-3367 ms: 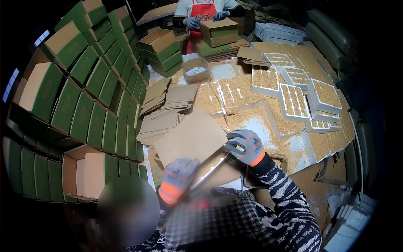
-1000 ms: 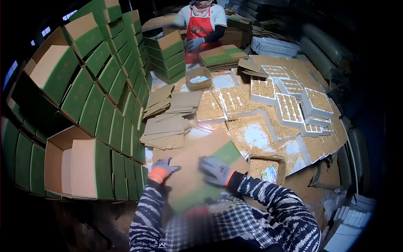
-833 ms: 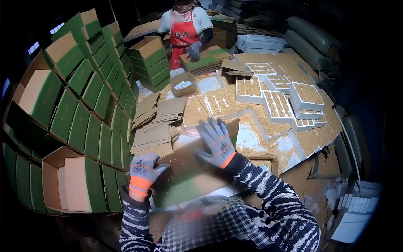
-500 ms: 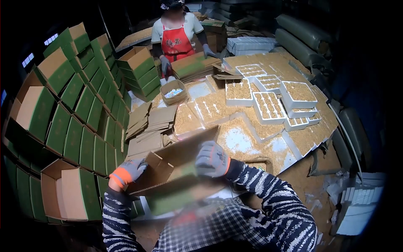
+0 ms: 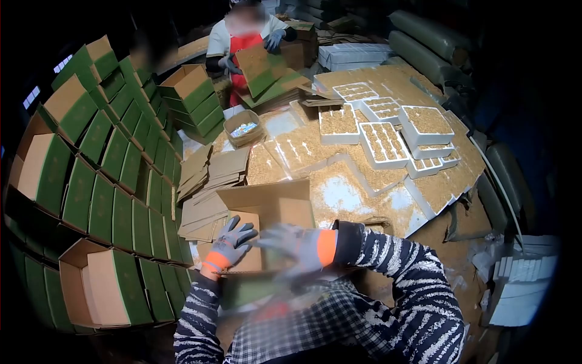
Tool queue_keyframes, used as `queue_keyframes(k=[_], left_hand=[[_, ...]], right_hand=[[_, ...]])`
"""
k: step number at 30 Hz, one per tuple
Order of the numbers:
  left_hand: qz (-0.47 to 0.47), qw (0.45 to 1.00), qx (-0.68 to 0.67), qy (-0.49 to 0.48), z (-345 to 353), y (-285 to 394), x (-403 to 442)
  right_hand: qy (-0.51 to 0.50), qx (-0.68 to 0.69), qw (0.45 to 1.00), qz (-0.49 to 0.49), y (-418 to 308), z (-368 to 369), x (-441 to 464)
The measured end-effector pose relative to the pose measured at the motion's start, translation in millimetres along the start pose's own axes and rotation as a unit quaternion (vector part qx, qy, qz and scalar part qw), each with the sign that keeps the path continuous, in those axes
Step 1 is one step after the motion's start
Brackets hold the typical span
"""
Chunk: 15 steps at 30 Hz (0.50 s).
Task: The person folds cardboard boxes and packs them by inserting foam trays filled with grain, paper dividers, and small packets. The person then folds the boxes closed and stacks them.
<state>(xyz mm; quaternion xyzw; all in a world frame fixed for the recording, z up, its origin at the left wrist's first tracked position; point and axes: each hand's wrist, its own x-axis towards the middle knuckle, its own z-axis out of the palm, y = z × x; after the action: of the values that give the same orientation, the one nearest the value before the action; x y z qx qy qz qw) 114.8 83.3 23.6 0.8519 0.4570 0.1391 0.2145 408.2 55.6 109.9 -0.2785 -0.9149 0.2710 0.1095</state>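
Observation:
A brown cardboard box (image 5: 276,200) with green outer sides stands open on the table right in front of me, its back wall upright. My left hand (image 5: 231,244), in a grey and orange glove, lies at the box's left end with its fingers spread. Over the right part of the box is my right hand (image 5: 297,247), blurred by motion, its fingers stretched toward the left and nothing seen in them. Flat cardboard pieces (image 5: 209,197) lie in a loose pile just behind the box's left side.
Stacked green boxes (image 5: 103,200) rise on the left. Across the table (image 5: 339,193), a co-worker (image 5: 242,45) holds a green and brown carton (image 5: 260,70). White trays (image 5: 383,145) of granular material stand at the right. A small bin (image 5: 242,128) holds packets.
The flat cardboard before me has become an open box. My left hand has opened, and my right hand has moved across the box. The co-worker has lifted a carton from the stack.

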Motion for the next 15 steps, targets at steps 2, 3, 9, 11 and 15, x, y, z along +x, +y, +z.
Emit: queue_keyframes(k=[2, 3, 9, 11, 15], left_hand=[[-0.152, 0.91, -0.386, 0.013, -8, 11, 0], [-0.112, 0.884, -0.453, 0.025, -15, 4, -3], [-0.194, 0.816, -0.289, 0.461, 19, -47, -66], [-0.184, 0.763, -0.383, 0.488, 18, -28, -75], [-0.108, 0.891, -0.355, 0.261, -56, 49, -56]], right_hand=[[-0.079, -0.038, 0.996, -0.032, 11, 23, 19], [-0.111, 0.086, 0.99, -0.002, 28, 15, 20], [0.045, 0.027, 0.999, -0.004, 68, -1, 16], [0.07, 0.081, 0.993, 0.052, 65, -1, 6], [0.416, 0.442, 0.792, 0.067, 67, 104, 22]])
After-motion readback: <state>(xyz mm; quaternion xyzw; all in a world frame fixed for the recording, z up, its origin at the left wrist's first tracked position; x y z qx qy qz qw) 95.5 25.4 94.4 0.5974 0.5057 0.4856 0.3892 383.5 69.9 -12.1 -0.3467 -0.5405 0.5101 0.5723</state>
